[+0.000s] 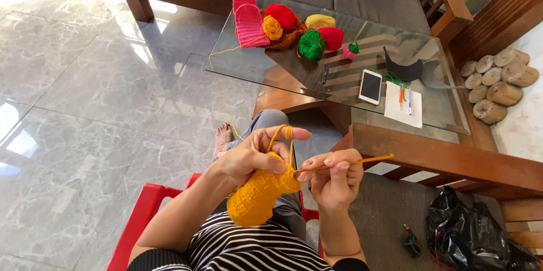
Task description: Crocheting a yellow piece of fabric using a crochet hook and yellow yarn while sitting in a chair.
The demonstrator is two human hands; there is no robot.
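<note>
My left hand (255, 155) pinches the top edge of a yellow-orange crocheted piece (257, 194) that hangs down over my lap. The working yarn (218, 87) loops over my left index finger and runs up to the glass table. My right hand (335, 178) grips a slim orange crochet hook (362, 162), its tip pushed into the top of the piece and its tail pointing right. The two hands sit close together above my striped shirt.
A glass-topped wooden table (271, 67) ahead carries several yarn balls (311, 45), a pink knitted piece (249, 22), a phone (370, 86), paper with pens (403, 104). Grey sofa behind, black plastic bag (475, 231) at right, red chair (141, 214) under me, marble floor left.
</note>
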